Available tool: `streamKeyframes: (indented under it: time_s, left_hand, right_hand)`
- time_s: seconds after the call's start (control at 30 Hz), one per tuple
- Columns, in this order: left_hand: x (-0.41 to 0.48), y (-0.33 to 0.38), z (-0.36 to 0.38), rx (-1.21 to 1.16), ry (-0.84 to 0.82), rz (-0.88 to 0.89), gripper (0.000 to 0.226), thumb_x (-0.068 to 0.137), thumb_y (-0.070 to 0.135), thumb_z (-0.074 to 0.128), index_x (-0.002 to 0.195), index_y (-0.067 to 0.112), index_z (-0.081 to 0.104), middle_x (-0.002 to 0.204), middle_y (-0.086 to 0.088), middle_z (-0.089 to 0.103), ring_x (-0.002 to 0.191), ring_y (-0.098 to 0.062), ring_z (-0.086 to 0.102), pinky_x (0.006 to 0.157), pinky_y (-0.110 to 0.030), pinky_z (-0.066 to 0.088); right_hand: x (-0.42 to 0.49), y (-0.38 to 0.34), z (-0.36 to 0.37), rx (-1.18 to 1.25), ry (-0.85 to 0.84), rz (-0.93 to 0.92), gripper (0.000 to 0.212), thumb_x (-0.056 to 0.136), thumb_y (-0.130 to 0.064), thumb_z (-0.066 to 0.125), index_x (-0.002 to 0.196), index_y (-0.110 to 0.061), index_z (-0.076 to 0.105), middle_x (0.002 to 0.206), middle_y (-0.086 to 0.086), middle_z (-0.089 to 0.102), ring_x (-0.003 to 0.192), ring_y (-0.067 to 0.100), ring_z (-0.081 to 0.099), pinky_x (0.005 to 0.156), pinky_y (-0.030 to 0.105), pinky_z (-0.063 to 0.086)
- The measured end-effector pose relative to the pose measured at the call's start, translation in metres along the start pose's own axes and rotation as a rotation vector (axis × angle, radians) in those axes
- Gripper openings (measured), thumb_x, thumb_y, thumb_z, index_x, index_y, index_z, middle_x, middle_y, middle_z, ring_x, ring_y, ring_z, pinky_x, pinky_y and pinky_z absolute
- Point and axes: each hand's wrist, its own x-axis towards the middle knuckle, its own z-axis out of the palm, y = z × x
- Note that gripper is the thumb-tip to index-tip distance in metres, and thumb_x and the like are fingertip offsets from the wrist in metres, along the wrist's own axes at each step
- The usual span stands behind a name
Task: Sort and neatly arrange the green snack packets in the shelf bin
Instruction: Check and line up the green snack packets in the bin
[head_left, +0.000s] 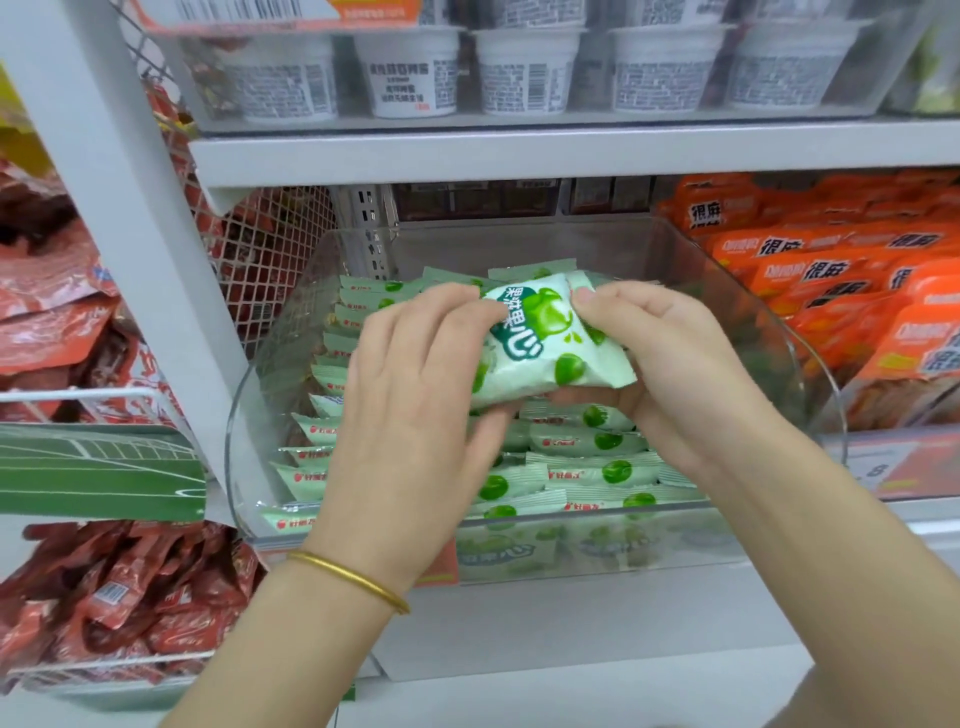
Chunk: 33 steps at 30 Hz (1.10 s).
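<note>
A gold bangle circles the left wrist, closest to the lens, and both bare forearms reach up and forward from there into a clear plastic bin on the shelf. Over the middle of that bin the two hands hold up one green snack packet. The left hand has its fingers curled over the packet's left edge and its thumb under the near edge. The right hand presses its thumb on the far right corner and cups the underside with its fingers. The packet lies printed face up towards the camera. Its line of characters runs from the far end down to the near end, so the long axis appears to go front to back, leaning a little to the right. Beneath it the other green packets lie in overlapping rows with their long axes left to right, and the hands hide the middle of the pile. Orange packets fill the next bin on the right. Red packets crowd wire baskets on the left, beside a white mesh panel. White cups stand on the shelf above.
</note>
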Motion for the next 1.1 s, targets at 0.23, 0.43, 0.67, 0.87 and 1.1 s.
streamKeyframes:
  time_s: [0.23,0.43,0.67,0.87,1.1]
  left_hand:
    - [0.01,-0.003,-0.015,-0.621,0.037,-0.277,0.031,0.09,0.02,0.059,0.113,0.037,0.05,0.103,0.025,0.062,0.095,0.01,0.058,0.083,-0.01,0.046]
    - [0.007,0.001,-0.014,-0.971,-0.163,-0.33,0.067,0.08,0.019,0.069,0.138,0.028,0.035,0.104,0.007,0.071,0.092,-0.008,0.068,0.077,-0.023,0.054]
    - [0.005,0.002,-0.017,-0.89,-0.204,-0.252,0.088,0.075,-0.001,0.073,0.137,0.042,0.027,0.112,0.018,0.065,0.097,-0.002,0.065,0.082,-0.021,0.053]
    - [0.006,0.002,-0.017,-0.913,-0.202,-0.255,0.085,0.073,0.007,0.072,0.134,0.045,0.027,0.129,0.012,0.055,0.106,0.001,0.06,0.084,-0.021,0.052]
    - [0.006,-0.006,-0.008,-1.021,-0.009,-0.595,0.055,0.078,0.028,0.073,0.126,0.034,0.045,0.113,0.0,0.063,0.098,-0.012,0.065,0.086,-0.035,0.053]
  right_hand:
    - [0.0,-0.001,-0.002,-0.029,-0.003,-0.17,0.017,0.093,-0.022,0.053,0.107,-0.015,0.06,0.113,0.007,0.065,0.097,0.021,0.067,0.076,0.034,0.057]
    - [-0.002,-0.002,0.004,0.005,-0.055,-0.204,0.031,0.078,-0.023,0.061,0.108,-0.018,0.061,0.081,0.005,0.066,0.067,0.011,0.063,0.05,0.022,0.05]
    - [-0.001,-0.001,0.003,0.029,-0.028,-0.179,0.016,0.089,-0.011,0.057,0.104,-0.016,0.061,0.081,0.007,0.066,0.066,0.014,0.059,0.049,0.023,0.049]
    - [0.001,-0.001,0.002,0.05,-0.031,-0.185,0.014,0.089,-0.01,0.057,0.1,-0.017,0.062,0.076,0.001,0.068,0.064,0.013,0.059,0.049,0.024,0.049]
    - [0.001,-0.001,-0.003,0.072,-0.187,-0.152,0.04,0.079,-0.015,0.063,0.117,-0.011,0.052,0.097,0.007,0.069,0.075,0.015,0.067,0.054,0.027,0.055]
